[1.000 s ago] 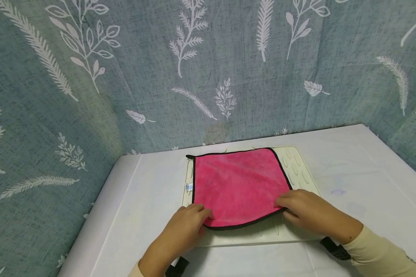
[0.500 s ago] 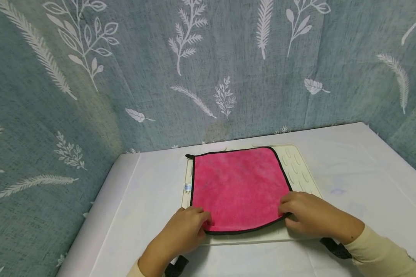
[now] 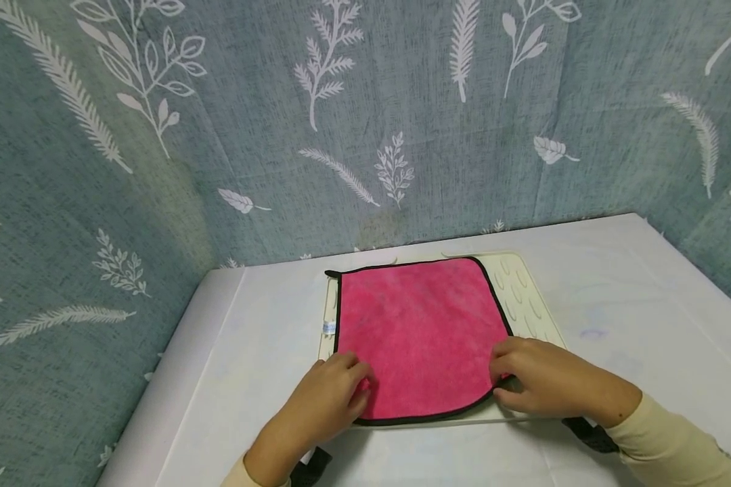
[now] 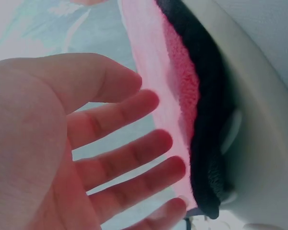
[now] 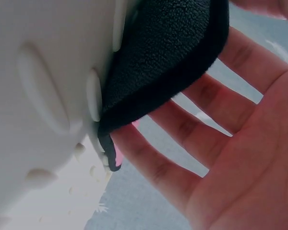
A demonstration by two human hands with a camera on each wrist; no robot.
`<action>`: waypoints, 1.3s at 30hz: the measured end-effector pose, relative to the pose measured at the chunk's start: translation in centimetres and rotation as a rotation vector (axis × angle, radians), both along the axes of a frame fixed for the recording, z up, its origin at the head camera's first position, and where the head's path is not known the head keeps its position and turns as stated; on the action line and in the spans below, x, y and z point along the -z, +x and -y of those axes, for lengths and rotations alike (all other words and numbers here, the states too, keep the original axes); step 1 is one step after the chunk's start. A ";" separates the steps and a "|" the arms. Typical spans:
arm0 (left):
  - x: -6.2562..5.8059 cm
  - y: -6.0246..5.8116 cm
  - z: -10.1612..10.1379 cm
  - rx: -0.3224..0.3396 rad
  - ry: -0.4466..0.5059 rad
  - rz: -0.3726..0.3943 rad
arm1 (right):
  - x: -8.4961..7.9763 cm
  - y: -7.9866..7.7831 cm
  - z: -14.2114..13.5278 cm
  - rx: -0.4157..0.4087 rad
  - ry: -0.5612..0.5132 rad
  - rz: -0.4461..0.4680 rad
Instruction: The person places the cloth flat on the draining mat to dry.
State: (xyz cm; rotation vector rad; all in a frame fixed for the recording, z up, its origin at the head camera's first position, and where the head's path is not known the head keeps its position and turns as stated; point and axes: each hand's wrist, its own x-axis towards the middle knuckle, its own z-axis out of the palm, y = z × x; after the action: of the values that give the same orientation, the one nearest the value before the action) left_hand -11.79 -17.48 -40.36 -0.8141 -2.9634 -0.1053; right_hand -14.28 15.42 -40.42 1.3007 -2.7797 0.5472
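A pink cleaning cloth (image 3: 423, 331) with black edging and a dark underside (image 5: 156, 57) lies spread over a cream mat (image 3: 524, 297). At its near left corner is my left hand (image 3: 335, 392), its thumb and fingers apart. In the left wrist view, the left fingers (image 4: 129, 167) extend loosely beside the cloth's edge (image 4: 206, 110) without gripping it. My right hand (image 3: 539, 375) pinches the near right edge, fingers above and thumb below. From the right wrist, that edge shows raised off the mat, with the right fingers (image 5: 187, 127) behind it.
Raised oblong bumps (image 5: 43, 86) cover the mat, which rests on a white-covered table (image 3: 250, 379). A blue-grey leaf-patterned curtain (image 3: 432, 135) stands along the back and sides. A small pale label (image 3: 329, 327) sticks out at the cloth's left edge.
The cloth's near edge has come down toward me, covering more of the mat's front. My left hand has let go of its corner and lifted slightly; the right hand has barely shifted.
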 end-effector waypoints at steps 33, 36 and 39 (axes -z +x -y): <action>1.0 -0.5 0.0 -0.025 -0.028 0.123 | 0.8 -0.5 -0.7 0.041 0.038 0.092; 0.8 -0.4 0.0 -0.017 -0.033 0.114 | 0.7 -0.5 -0.6 0.043 0.043 0.093; 0.7 -0.3 -0.2 -0.013 -0.021 0.104 | 0.5 -0.5 -0.6 0.062 0.059 0.102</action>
State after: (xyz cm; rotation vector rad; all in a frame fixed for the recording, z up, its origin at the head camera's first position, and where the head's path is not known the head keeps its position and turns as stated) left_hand -12.13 -17.30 -41.11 -0.8158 -3.0715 -0.1190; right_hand -14.76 16.06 -40.90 1.2255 -2.9286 0.5475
